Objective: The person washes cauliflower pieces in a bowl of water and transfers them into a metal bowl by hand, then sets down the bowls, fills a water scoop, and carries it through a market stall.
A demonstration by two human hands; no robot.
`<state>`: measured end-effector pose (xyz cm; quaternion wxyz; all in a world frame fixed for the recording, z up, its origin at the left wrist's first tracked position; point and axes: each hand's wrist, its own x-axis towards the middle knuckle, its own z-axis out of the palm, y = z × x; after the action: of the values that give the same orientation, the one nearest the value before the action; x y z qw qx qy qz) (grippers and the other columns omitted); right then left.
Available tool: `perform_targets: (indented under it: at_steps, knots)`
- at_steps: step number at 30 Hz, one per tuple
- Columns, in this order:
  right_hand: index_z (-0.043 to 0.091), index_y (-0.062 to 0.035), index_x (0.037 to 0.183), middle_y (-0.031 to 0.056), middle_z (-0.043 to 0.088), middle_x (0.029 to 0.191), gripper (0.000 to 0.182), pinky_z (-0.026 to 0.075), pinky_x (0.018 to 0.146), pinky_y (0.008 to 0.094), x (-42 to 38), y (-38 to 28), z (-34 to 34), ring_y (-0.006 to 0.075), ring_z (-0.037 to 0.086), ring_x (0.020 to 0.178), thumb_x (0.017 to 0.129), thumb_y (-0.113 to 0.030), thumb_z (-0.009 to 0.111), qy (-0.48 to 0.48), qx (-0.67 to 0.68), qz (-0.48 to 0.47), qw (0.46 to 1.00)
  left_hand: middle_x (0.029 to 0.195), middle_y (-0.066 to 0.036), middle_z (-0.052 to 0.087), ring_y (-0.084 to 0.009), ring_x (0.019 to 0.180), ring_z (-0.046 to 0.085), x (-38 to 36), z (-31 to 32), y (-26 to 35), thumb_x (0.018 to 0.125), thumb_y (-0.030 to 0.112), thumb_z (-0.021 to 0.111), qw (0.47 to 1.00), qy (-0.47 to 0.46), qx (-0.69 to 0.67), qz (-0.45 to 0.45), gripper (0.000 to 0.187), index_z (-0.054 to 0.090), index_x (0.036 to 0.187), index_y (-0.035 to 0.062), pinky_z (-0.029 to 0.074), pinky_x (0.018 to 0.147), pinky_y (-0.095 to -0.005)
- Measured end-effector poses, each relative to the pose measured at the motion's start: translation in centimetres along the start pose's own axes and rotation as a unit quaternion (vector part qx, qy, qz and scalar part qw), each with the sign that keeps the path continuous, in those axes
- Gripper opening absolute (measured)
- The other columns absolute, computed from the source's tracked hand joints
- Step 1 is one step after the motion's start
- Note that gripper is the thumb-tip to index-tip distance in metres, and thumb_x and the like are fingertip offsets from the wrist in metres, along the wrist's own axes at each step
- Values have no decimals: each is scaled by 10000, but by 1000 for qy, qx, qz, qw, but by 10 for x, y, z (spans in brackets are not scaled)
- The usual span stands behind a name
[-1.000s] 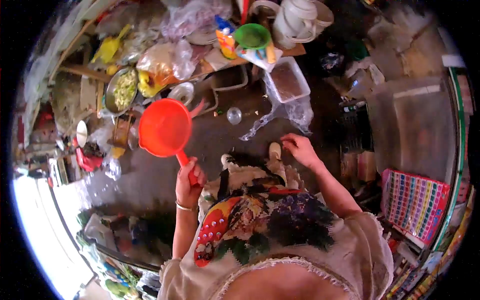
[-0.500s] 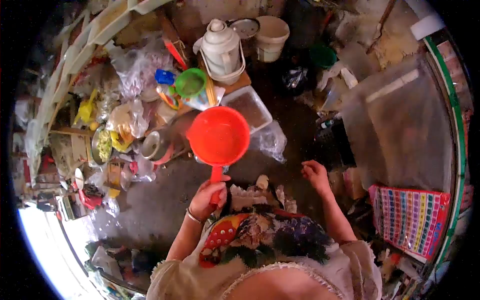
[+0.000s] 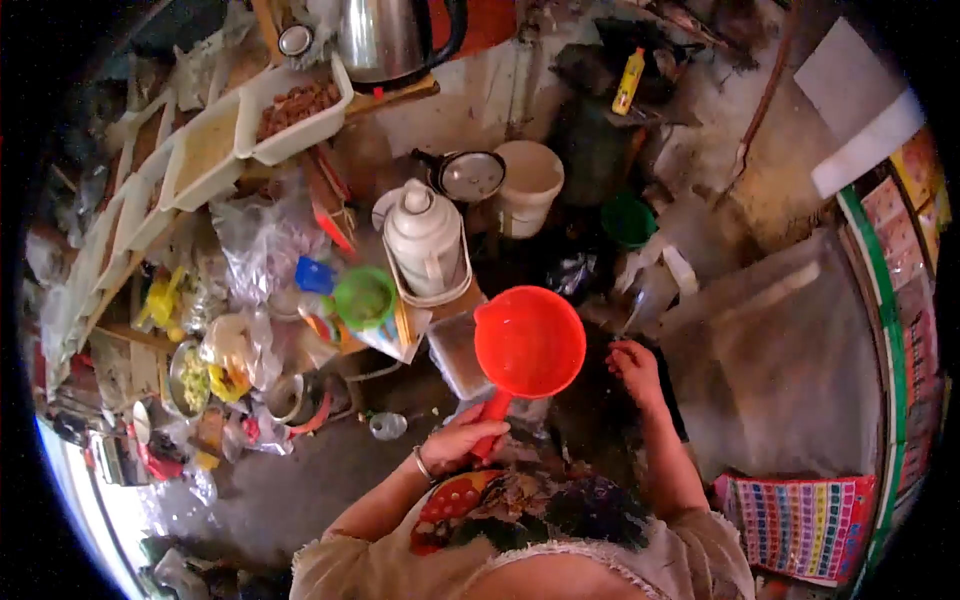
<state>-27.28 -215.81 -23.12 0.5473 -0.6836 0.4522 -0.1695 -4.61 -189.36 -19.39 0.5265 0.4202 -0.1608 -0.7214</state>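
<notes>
My left hand [image 3: 462, 441] is wrapped round the handle of a red plastic water dipper [image 3: 530, 342], held in front of my body. The bowl of the dipper faces up, and I cannot make out whether liquid is in it. To the right, my right hand [image 3: 636, 374] hangs in the air with loosely bent fingers, nothing visible in them. Beyond the dipper stands a pale thermos flask [image 3: 424, 240] with a carrying handle. A clear plastic tray [image 3: 459, 355] lies just left of the dipper's bowl, partly covered by it.
A white bucket [image 3: 530, 185] and a pan lid [image 3: 472, 176] are at the back. A green cup [image 3: 364, 297] stands left of the flask. An electric kettle [image 3: 385, 40] sits on a shelf above. Plastic bags [image 3: 262, 245] crowd the left; a grey sheet [image 3: 775, 370] is on the right.
The view has tilted up and shifted, bringing the kettle and shelf trays into sight. My left hand and the dipper have moved right, nearer my right hand, which remains without anything visible in it.
</notes>
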Motion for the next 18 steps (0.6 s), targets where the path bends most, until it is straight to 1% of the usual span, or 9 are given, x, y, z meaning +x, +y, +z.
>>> perform_targets:
  at_steps: [3, 4, 6, 7, 11, 14, 16, 17, 18]
  knots:
    - [623, -2, 968, 41, 617, 874, 187, 457, 720, 262, 49, -27, -19, 128, 568, 796, 825, -114, 579, 86, -26, -65, 994, 698, -51, 544, -136, 485, 503, 22, 1, 33, 854, 172, 572, 999, -15, -22, -18, 349, 414, 1153, 87, 357, 388, -239]
    - [624, -4, 976, 38, 620, 880, 192, 450, 717, 251, 65, -37, -22, 123, 558, 787, 834, -127, 583, 86, -20, -101, 991, 698, -51, 544, -136, 485, 503, 26, 3, 48, 854, 172, 572, 1000, -13, -21, -13, 349, 414, 1153, 87, 357, 388, -239]
    - [617, -19, 1005, 31, 618, 877, 207, 453, 717, 251, 97, -60, -26, 118, 559, 787, 853, -155, 581, 77, 5, -148, 986, 704, -53, 547, -141, 473, 502, 33, 9, 72, 852, 175, 570, 998, 11, -56, -26, 310, 418, 1111, 95, 342, 373, -240]
    - [606, -34, 1038, 23, 618, 868, 238, 456, 699, 249, 103, -91, -24, 105, 558, 777, 863, -194, 588, 60, 39, -102, 992, 709, -59, 557, -152, 473, 518, 51, -2, 66, 855, 169, 563, 998, -8, -63, -2, 304, 417, 1113, 102, 341, 363, -247]
    - [592, -37, 1068, 23, 621, 860, 285, 464, 685, 254, 177, -143, -28, 93, 562, 771, 858, -228, 603, 41, 43, -117, 991, 716, -69, 571, -172, 490, 543, 78, -2, 101, 853, 173, 564, 996, 13, -81, 24, 288, 424, 1087, 79, 345, 352, -257]
    - [589, -32, 1070, 22, 620, 865, 313, 459, 680, 246, 246, -186, -33, 86, 560, 767, 855, -259, 606, 29, 9, -172, 985, 720, -84, 581, -192, 510, 565, 113, -5, 123, 845, 165, 569, 994, 48, -89, 37, 241, 452, 1024, 54, 353, 343, -266]
    - [581, -22, 1078, 27, 619, 888, 339, 454, 715, 245, 311, -206, -37, 97, 563, 797, 855, -277, 604, 16, -29, -251, 967, 719, -90, 585, -197, 509, 566, 142, -7, 141, 837, 155, 575, 989, 77, -120, 43, 185, 484, 945, 37, 359, 340, -268]
    - [583, -17, 1073, 31, 620, 895, 339, 450, 733, 246, 340, -223, -38, 103, 562, 813, 853, -274, 608, 8, -18, -264, 964, 750, -52, 597, -157, 556, 577, 158, -10, 147, 877, 169, 534, 989, 66, -122, 57, 208, 506, 1055, 65, 399, 375, -254]
    - [585, -12, 1068, 34, 620, 902, 339, 445, 751, 246, 369, -239, -38, 110, 562, 828, 851, -271, 611, -1, -8, -274, 962, 750, -52, 597, -157, 556, 577, 178, -9, 158, 877, 169, 534, 988, 71, -127, 60, 208, 506, 1055, 65, 399, 375, -254]
